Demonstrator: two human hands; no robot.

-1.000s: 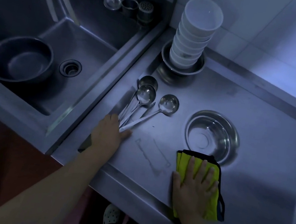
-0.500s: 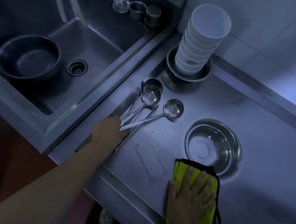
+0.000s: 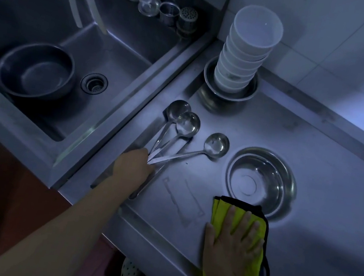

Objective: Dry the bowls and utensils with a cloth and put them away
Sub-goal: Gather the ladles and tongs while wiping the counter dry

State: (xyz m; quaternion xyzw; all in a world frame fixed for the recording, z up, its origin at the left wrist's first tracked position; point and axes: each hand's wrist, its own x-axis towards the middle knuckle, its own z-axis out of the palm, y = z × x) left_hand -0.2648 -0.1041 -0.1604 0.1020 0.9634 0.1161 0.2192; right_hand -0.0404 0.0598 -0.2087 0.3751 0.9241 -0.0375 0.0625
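My left hand (image 3: 132, 168) grips spoon handles (image 3: 164, 156) on steel counter (image 3: 310, 178), fingers curled; right hand (image 3: 233, 244), fingers spread flat, presses yellow cloth (image 3: 251, 269) beside metal bowl (image 3: 261, 180).

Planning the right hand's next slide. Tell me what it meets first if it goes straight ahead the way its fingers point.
The right hand lies flat on the yellow cloth, fingers pointing up-counter. Straight on, it likely meets the steel bowl rim just past the cloth's far edge.

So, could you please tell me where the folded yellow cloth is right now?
In the head view, the folded yellow cloth lies flat on the steel counter at the near right, under the right hand, just in front of the shallow steel bowl.
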